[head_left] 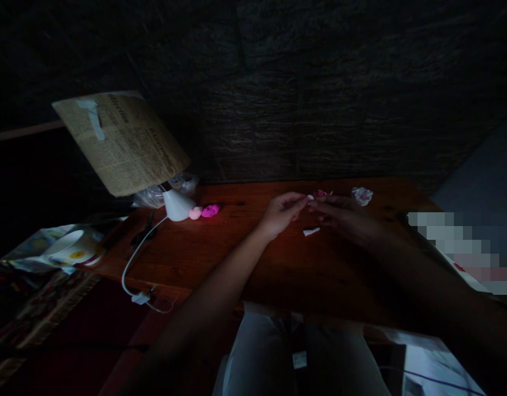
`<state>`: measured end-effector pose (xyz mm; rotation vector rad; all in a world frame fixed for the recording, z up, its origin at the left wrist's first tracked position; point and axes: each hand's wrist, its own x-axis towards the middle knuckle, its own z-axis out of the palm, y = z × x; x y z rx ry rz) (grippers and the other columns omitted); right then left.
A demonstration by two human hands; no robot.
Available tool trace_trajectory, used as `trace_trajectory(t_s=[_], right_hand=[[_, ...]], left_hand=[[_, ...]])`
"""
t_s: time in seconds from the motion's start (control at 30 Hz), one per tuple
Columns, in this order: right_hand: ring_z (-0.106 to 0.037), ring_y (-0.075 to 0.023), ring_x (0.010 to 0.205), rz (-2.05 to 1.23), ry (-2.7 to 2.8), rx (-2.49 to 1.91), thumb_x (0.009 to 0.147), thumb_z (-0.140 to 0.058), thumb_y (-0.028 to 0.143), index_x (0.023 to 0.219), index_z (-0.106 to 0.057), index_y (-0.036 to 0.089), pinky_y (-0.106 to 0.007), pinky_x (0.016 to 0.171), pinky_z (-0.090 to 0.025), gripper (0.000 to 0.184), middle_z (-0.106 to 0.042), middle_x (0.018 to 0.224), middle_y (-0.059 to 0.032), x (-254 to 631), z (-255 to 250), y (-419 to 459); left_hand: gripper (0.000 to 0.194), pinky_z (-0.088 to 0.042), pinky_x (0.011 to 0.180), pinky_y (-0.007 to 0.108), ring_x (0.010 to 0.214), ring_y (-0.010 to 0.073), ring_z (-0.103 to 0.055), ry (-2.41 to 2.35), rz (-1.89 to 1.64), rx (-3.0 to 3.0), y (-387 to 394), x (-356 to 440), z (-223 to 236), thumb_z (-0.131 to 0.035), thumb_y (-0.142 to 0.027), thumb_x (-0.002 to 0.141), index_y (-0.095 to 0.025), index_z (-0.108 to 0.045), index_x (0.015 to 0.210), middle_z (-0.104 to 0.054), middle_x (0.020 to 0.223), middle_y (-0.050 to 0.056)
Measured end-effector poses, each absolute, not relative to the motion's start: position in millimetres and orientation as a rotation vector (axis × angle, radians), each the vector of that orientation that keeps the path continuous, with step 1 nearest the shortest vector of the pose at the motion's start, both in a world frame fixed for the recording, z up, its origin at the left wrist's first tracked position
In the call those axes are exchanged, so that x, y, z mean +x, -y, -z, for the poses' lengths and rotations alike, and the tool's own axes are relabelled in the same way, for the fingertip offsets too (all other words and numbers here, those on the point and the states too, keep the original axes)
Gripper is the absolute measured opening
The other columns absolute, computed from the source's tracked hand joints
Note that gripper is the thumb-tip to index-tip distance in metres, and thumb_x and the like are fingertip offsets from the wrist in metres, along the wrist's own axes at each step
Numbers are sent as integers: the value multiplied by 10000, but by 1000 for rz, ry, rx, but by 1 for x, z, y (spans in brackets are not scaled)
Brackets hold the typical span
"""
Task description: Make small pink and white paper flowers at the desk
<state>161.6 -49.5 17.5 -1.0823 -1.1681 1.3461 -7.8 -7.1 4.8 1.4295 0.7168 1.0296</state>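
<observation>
Over the wooden table, my left hand (281, 213) and my right hand (347, 219) meet at their fingertips. Pinched between the thumbs and forefingers of both is a small white piece (310, 197), too small and dim for me to make out its kind. Just behind the fingers lies something small and pink (320, 193), partly hidden by my right hand. Below the hands, a torn white scrap (311, 231) rests on the tabletop. A crumpled whitish wrapper (362, 196) sits farther back to the right.
On the left stands a lamp with a newsprint shade (121, 140) and white base (176, 206). Beside the base are a pale pink lump (195, 213) and a bright pink lump (211, 210). A white cable (127, 267) hangs over the table's edge near a white cup (74, 247).
</observation>
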Motion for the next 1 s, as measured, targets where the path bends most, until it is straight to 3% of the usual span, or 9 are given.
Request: trace_trajectory(t_s=[0.27,0.57,0.73,1.0], right_hand=[[-553,-102,644,-1263,1216,-1066,607,-875,498,761,-759,254,-271,598,-438,311,-695,818,2,164,-13,47],[-519,-106,634,-1232,1224,-1063,559,-888,520,753,-771,229,-252,582,-417,369,-675,762,-5,165,-11,45],[-496,-104,605,-1196,1272,-1089,581,-875,534,759,-781,235,-250,561,-421,360,-646,711,-3,165,-10,44],[-562,-116,678,-1246,1242,-1092,551,-900,496,822,-782,260,-247,593,-457,378,-704,861,-14,162,-14,48]], left_hand=[[274,-302,473,213,474,45,-385,-649,-1021,1521,8,-4,-3,-645,-433,873,-161,-621,852,-518,605,-47],[372,-302,470,207,491,35,-425,-673,-1023,1469,12,-2,-4,-649,-508,852,-141,-650,908,-610,706,-12],[346,-289,475,203,497,33,-406,-667,-1041,1445,12,-5,-5,-692,-488,809,-145,-653,846,-605,690,-17],[333,-286,485,221,486,49,-400,-673,-1051,1538,7,-6,0,-656,-486,853,-154,-637,851,-510,593,-53]])
